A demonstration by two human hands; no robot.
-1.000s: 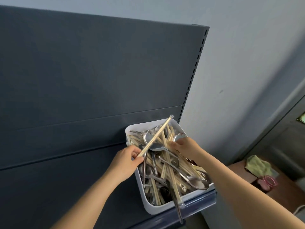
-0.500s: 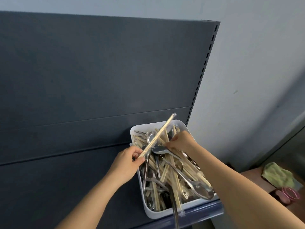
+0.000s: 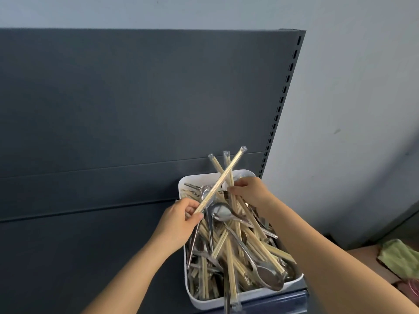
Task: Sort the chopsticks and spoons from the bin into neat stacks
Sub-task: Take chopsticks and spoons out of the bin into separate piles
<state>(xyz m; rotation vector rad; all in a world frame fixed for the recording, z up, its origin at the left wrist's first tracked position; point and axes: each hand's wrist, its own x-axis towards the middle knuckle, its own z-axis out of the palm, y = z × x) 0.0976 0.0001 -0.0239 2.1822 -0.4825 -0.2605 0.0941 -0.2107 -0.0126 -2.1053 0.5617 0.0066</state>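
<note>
One wrapped chopstick pair (image 3: 221,180) is pinched at its low end by the left hand (image 3: 181,217), more are gripped by the right hand (image 3: 248,191) over the bin (image 3: 188,279) — light, stiff, slick in plastic — best grabbed mid-length.

Right hand (image 3: 248,191): now lifting two wrapped chopstick pairs (image 3: 226,175) clear of the bin (image 3: 226,301), tips rising above its far rim.
Left hand's pair (image 3: 221,180): now crossing over those lifted ones.

White bin (image 3: 247,299) w/ pale tan chopsticks (image 3: 229,257) & silver spoons (image 3: 221,213), dark grey shelf panel (image 3: 136,98), pale blue-grey wall (image 3: 351,87), green cloth (image 3: 399,257).
</note>
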